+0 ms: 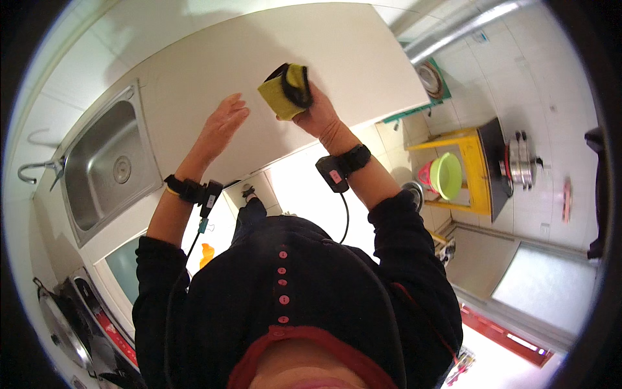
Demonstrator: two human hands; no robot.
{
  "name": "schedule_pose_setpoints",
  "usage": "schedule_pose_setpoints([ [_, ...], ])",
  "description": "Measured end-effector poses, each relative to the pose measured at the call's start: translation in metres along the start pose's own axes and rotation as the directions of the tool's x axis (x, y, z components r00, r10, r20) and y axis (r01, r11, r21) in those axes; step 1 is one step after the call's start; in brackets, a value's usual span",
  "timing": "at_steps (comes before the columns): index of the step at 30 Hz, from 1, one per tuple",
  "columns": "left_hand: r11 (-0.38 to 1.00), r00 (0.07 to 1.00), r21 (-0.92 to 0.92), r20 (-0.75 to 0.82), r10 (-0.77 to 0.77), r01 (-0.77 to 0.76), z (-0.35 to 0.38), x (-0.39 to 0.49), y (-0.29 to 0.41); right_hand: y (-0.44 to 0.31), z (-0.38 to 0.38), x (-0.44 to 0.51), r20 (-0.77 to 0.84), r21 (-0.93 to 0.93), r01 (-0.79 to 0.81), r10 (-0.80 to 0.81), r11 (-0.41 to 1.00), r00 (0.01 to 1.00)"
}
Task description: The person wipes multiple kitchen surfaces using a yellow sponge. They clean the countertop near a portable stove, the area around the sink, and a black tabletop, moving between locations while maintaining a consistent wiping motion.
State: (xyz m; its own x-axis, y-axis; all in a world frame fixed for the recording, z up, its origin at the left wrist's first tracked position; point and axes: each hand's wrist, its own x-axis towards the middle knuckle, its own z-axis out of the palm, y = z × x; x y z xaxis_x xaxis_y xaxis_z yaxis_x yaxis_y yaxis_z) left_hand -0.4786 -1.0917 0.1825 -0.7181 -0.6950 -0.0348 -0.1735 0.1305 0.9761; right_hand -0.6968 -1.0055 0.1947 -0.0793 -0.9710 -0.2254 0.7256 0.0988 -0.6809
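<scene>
A folded yellow-green cloth with black edging [278, 96] is gripped in my right hand [318, 113], held over the pale countertop [204, 63]. My left hand [224, 124] holds nothing; it hovers above the same counter, left of the cloth and apart from it. Its fingers point toward the cloth, with small gaps between some of them. The palm side of the right hand is hidden behind the cloth.
A stainless steel sink [109, 160] with a faucet [43, 170] is at the left. A wok [63, 326] sits lower left. At right, a yellow-framed table [474, 170] carries a steel pot [520, 160], near a green basin [448, 176]. A silvery pipe [461, 31] runs upper right.
</scene>
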Motion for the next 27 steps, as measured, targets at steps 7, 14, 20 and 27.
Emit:
schedule_pose_setpoints([
  [7, 0.914, 0.919, -0.405, 0.348, 0.187, -0.032, 0.138, 0.011, 0.073, -0.041, -0.011, -0.119, -0.091, -0.369, 0.270, -0.323, 0.890, 0.942],
  [14, 0.900, 0.930, -0.404, 0.242, 0.276, -0.162, 0.181, -0.011, 0.118, -0.053, -0.001, -0.228, -0.268, -0.342, 0.274, -0.373, 0.899, 0.888],
  [20, 0.877, 0.816, -0.113, 0.326, 0.477, -0.467, 0.206, -0.004, 0.120, -0.033, -0.009, -0.250, -0.306, -0.627, 0.338, -0.621, 0.701, 0.721],
  [27, 0.697, 0.696, 0.138, 0.327, 0.639, -0.704, 0.321, 0.028, 0.151, -0.074, -0.079, -0.280, -0.419, -0.651, 0.442, -0.778, 0.617, 0.469],
])
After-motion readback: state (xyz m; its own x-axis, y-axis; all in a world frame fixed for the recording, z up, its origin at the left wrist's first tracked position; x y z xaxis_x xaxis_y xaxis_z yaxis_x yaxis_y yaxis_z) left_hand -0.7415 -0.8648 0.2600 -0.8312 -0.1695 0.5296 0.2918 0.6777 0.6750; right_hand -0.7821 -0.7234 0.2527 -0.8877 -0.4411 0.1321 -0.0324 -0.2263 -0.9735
